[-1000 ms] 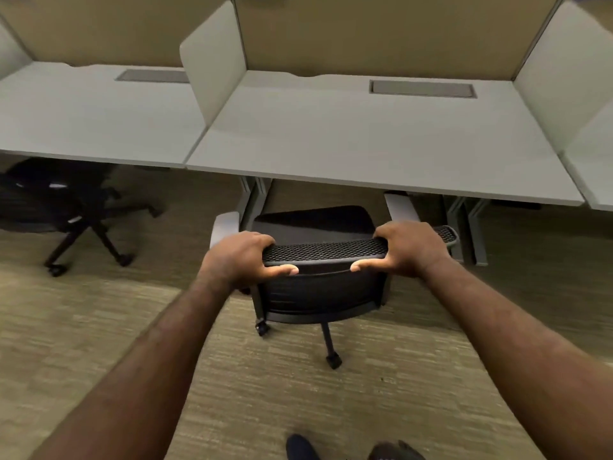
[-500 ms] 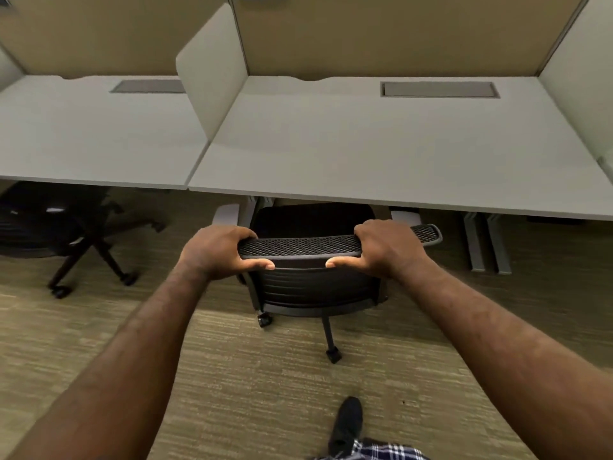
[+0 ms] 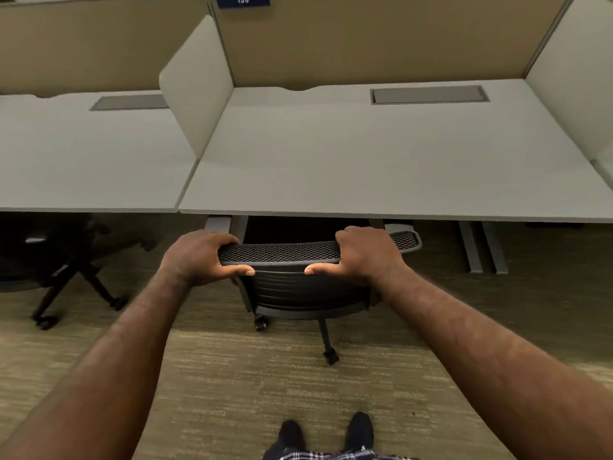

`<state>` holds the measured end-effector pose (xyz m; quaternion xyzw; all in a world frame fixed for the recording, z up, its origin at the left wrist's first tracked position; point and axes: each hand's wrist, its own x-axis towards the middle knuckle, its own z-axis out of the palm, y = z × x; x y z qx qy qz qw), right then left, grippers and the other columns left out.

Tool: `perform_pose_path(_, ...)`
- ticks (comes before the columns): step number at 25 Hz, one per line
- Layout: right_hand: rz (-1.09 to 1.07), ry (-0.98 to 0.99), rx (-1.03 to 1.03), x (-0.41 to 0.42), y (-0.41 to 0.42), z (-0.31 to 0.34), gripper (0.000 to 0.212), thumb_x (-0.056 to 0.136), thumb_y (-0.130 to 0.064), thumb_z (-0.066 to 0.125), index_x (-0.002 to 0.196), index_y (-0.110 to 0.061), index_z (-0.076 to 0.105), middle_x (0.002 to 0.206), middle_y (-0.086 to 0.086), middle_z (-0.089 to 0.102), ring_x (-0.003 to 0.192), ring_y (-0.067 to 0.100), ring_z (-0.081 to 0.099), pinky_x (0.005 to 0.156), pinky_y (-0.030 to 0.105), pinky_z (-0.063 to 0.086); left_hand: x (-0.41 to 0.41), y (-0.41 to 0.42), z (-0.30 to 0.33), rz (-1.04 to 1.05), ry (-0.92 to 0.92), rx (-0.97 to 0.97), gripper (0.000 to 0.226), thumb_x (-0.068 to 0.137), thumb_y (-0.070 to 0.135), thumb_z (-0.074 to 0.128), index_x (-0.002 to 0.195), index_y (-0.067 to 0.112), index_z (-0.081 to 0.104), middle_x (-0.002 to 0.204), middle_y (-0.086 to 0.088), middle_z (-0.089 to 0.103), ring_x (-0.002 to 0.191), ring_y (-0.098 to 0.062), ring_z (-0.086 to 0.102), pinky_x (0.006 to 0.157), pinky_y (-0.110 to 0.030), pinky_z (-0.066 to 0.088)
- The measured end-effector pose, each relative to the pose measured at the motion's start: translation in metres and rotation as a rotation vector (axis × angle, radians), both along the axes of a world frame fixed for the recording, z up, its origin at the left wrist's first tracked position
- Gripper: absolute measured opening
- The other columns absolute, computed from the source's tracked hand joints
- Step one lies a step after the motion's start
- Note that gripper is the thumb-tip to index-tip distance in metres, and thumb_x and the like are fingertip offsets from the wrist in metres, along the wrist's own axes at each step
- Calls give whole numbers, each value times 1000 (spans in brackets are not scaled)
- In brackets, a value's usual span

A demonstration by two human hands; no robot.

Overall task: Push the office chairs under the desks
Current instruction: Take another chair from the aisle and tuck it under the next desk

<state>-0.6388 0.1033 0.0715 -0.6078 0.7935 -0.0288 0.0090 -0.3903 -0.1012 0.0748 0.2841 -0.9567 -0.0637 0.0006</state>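
Note:
A black mesh-backed office chair (image 3: 298, 290) stands in front of me at the grey desk (image 3: 381, 167). Its seat and armrests are mostly hidden under the desktop's front edge. My left hand (image 3: 202, 257) grips the left end of the backrest's top edge, thumb curled underneath. My right hand (image 3: 365, 254) grips the top edge towards its right end in the same way. Two castors show on the carpet below the backrest. A second black chair (image 3: 56, 267) sits partly under the neighbouring desk (image 3: 83, 161) at the left.
A grey divider panel (image 3: 195, 94) stands between the two desks, and another rises at the far right. Tan partition walls run behind, with a blue sign reading 139. Desk legs (image 3: 481, 247) stand right of the chair. My shoes (image 3: 328, 433) are on the carpet.
The chair has rolled forward under the desk with both hands still holding the backrest. The seat, visible before, is now hidden beneath the desktop. I have stepped closer.

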Motion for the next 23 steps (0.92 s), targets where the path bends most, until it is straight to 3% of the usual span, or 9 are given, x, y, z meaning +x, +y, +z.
perform_pose_path(3, -28, -47, 1, 3, -10, 0, 96, 58, -102, 14, 78, -17, 55, 75, -2, 55, 69, 20, 55, 59, 35, 40, 2, -19, -1, -45, 15, -20, 106, 52, 105, 28, 113, 28, 70, 96, 4, 72, 85, -18, 64, 67, -30, 40)
perform_pose_path(8, -110, -96, -60, 18, -17, -3, 109, 66, -97, 1, 109, -18, 63, 99, 3, 66, 89, 25, 62, 76, 41, 51, 12, -47, 0, -107, 20, 3, 105, 49, 106, 29, 113, 33, 68, 98, 6, 72, 88, -18, 65, 67, -30, 39)
perform_pose_path(14, -200, 5, -30, 45, -7, -4, 97, 73, -94, 7, 107, -22, 62, 96, 2, 65, 86, 22, 59, 77, 41, 48, 25, -67, -1, -185, 36, 65, 103, 51, 104, 32, 116, 32, 66, 102, 6, 72, 91, -18, 66, 72, -33, 47)
perform_pose_path(19, -299, 24, -68, 62, 24, 5, 96, 80, -87, 10, 136, -19, 50, 131, 5, 57, 122, 25, 48, 107, 48, 32, 17, -49, 5, -288, 167, 79, 97, 59, 94, 45, 124, 24, 65, 113, -2, 71, 101, -23, 64, 87, -39, 49)
perform_pose_path(23, -429, 40, -95, 72, 68, 14, 100, 80, -87, 9, 147, -18, 39, 151, 8, 41, 142, 27, 29, 117, 54, 18, -18, -4, 13, -475, 227, 43, 96, 65, 92, 46, 128, 20, 61, 120, -4, 68, 108, -27, 61, 93, -43, 46)
